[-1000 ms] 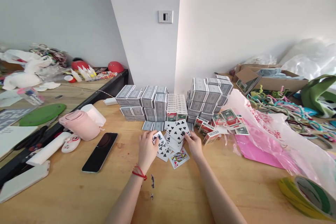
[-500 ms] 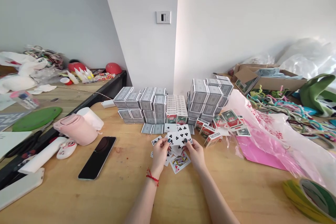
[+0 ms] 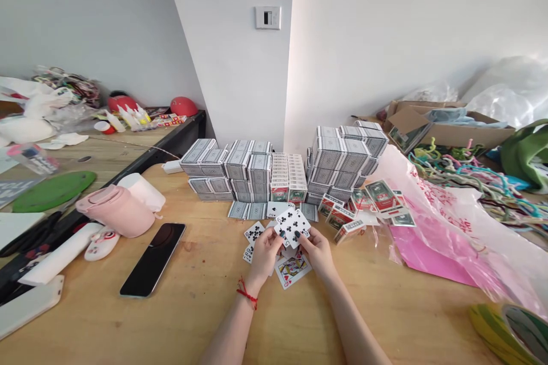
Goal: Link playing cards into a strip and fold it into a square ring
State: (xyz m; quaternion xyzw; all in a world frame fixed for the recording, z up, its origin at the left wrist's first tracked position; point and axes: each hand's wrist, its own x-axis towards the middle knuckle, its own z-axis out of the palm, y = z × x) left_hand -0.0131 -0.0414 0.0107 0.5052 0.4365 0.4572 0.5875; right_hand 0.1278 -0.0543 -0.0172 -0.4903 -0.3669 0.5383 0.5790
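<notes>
1. Head view: the left hand [image 3: 263,255] pinches the lower left of a small fan of cards [image 3: 293,224], its thumb laid over the faces and nearly closed against the fingers.
2. The right hand [image 3: 318,254] pinches the same fan at its lower right, its thumb also on the front; the gap between thumb and fingers is just the cards' thickness.
3. At least two cards overlap in this fan, black clubs facing the wearer; the exact count cannot be told. They are held over the middle of the wooden table [image 3: 205,325], in front of the stacks.
4. Beneath and just beside the hands lie loose face-up cards: a picture card with red hearts [image 3: 293,271] nearest the wearer, and black-suited cards [image 3: 254,232] by the left hand, partly covered.
5. Behind the fan, a two of spades [image 3: 276,209] lies on a row of face-down cards [image 3: 252,210].
6. Farther back stand grey-backed card stacks [image 3: 247,168] on the left and taller card stacks [image 3: 340,154] on the right, with two columns of card boxes [image 3: 288,177] between them.
7. Small boxes [image 3: 340,218] lie right of the right hand; a dark phone [image 3: 154,259] lies well left of the left hand.
</notes>
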